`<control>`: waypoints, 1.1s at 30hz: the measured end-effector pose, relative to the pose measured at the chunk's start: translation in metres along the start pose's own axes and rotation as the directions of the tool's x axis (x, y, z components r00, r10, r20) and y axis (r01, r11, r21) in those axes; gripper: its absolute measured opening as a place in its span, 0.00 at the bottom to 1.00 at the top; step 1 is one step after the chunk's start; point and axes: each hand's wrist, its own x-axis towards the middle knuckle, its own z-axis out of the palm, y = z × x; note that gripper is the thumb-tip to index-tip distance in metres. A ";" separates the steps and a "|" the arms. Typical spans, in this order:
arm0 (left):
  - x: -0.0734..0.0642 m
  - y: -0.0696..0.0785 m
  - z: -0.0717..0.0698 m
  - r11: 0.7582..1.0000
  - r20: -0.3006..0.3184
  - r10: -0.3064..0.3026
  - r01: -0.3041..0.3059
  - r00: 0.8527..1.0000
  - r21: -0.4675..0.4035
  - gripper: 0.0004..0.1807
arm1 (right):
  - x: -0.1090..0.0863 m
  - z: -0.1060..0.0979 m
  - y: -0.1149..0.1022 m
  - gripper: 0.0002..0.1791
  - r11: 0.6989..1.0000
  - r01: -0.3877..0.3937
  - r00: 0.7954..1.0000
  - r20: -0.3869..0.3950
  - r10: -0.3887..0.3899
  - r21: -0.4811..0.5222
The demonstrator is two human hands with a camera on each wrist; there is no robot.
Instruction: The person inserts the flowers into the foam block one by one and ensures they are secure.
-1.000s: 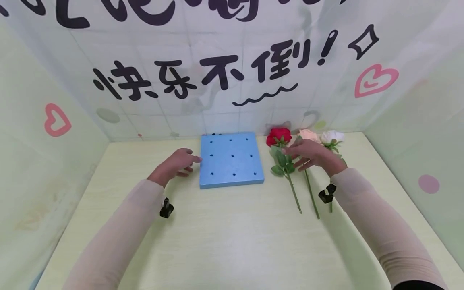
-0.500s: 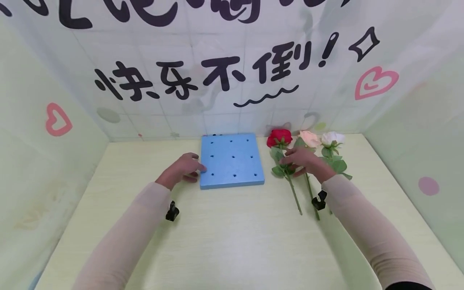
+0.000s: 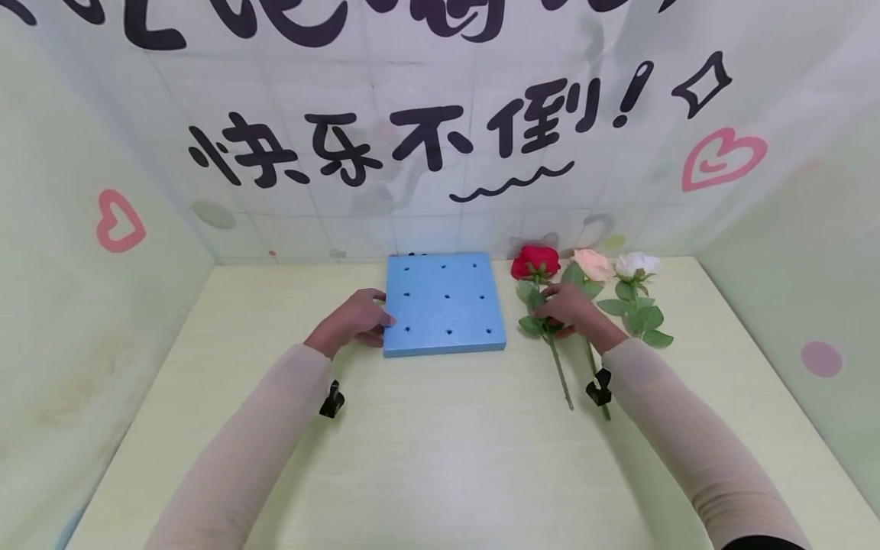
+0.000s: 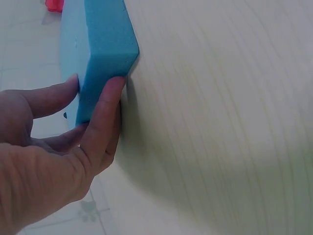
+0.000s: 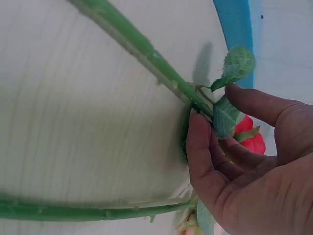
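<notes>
My left hand (image 3: 355, 319) holds the left edge of a blue foam board (image 3: 445, 305) with small holes in its top. In the left wrist view the thumb lies on the board's top face, and the fingers (image 4: 101, 117) press its side and lower edge. To the right, an artificial red rose (image 3: 535, 263) lies on the table. My right hand (image 3: 572, 309) has its fingers curled round the rose's leafy stem (image 5: 151, 58); the thumb touches a leaf (image 5: 226, 117). Part of the grip is hidden behind the leaves.
A pink rose (image 3: 593, 265) and a white rose (image 3: 636, 266) lie right of the red one, their stems partly behind my right arm. A printed cloth wall (image 3: 330, 221) rises behind the pale table (image 3: 440, 443).
My left hand has come in against the board, its thumb now over the edge. The right hand has moved slightly left and down and closed round the red rose's stem.
</notes>
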 end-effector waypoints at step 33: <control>0.000 -0.002 0.003 1.000 -0.026 0.010 -0.010 1.000 0.013 0.36 | -0.024 -0.012 -0.012 0.30 0.994 0.107 0.994 -0.035 -0.107 -0.028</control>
